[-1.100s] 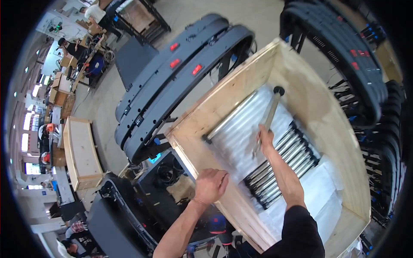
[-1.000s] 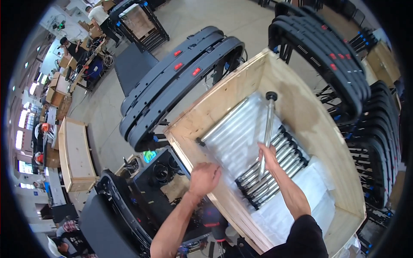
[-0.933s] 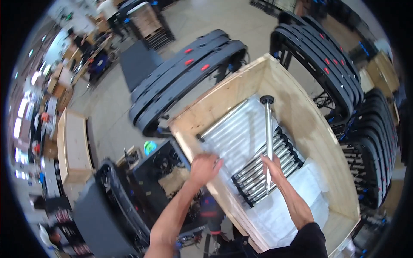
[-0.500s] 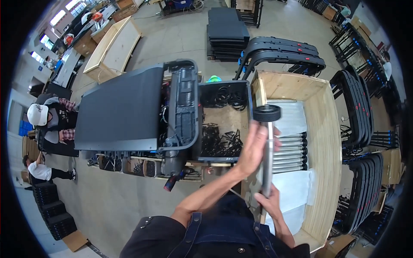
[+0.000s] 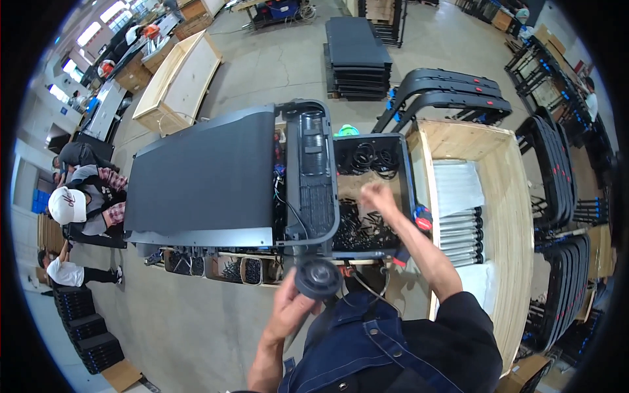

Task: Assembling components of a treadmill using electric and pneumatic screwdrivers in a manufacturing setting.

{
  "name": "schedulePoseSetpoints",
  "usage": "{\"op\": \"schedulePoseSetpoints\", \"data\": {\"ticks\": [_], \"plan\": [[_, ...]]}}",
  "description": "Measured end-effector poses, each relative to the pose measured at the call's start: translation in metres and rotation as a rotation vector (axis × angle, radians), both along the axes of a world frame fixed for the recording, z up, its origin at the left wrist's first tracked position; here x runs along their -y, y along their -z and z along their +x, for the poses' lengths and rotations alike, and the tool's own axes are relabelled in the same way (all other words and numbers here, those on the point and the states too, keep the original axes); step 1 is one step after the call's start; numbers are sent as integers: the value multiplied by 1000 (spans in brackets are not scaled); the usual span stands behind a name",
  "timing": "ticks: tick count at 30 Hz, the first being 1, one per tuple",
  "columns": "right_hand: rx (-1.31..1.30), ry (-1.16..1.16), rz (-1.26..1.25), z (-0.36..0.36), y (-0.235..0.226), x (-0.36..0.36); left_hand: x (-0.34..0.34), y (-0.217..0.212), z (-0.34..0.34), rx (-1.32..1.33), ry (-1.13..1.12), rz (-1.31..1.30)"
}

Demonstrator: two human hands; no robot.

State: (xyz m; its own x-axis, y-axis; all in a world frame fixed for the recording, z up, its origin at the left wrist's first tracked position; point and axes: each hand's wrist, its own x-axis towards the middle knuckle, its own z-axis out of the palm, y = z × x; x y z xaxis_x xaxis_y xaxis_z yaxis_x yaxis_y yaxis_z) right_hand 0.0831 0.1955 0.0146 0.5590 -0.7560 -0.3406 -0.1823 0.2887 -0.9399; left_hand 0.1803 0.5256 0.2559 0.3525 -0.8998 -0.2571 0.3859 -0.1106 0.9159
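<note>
My left hand [image 5: 288, 308] grips a metal roller just below its black grooved pulley [image 5: 318, 278]. The round pulley end faces up, and most of the tube is out of sight. Over the dark bin [image 5: 375, 253], my right hand [image 5: 378, 197] is closed, slightly blurred; whether its fingers hold anything is hidden. Small black bolt-like parts [image 5: 367, 226] lie in the bin just below that hand. Black looped belts [image 5: 373, 159] rest at the bin's far end. Left of the bin is a treadmill base with a black deck [image 5: 203, 177] and an exposed motor bay [image 5: 313, 177].
A wooden crate [image 5: 511, 229] at right holds several metal rollers [image 5: 461, 236]. A red and blue power tool [image 5: 422, 218] sits between bin and crate. Parts trays [image 5: 223, 267] line the near side of the base. Two people [image 5: 69, 204] work at left. Stacked black decks [image 5: 358, 52] stand behind.
The roller has moved left, away from the crate, and its pulley end has turned upward. My right hand has let go of it and reached into the bin area. My view has shifted.
</note>
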Motion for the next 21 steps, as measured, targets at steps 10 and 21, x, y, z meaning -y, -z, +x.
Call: {"op": "schedulePoseSetpoints", "data": {"ticks": [10,21], "plan": [[-592,355,-272,129,162,168,15,81,5,-387,-147,379],[12,-59,-175,-1,-24,89,75,90,20,-247,105,371]]}}
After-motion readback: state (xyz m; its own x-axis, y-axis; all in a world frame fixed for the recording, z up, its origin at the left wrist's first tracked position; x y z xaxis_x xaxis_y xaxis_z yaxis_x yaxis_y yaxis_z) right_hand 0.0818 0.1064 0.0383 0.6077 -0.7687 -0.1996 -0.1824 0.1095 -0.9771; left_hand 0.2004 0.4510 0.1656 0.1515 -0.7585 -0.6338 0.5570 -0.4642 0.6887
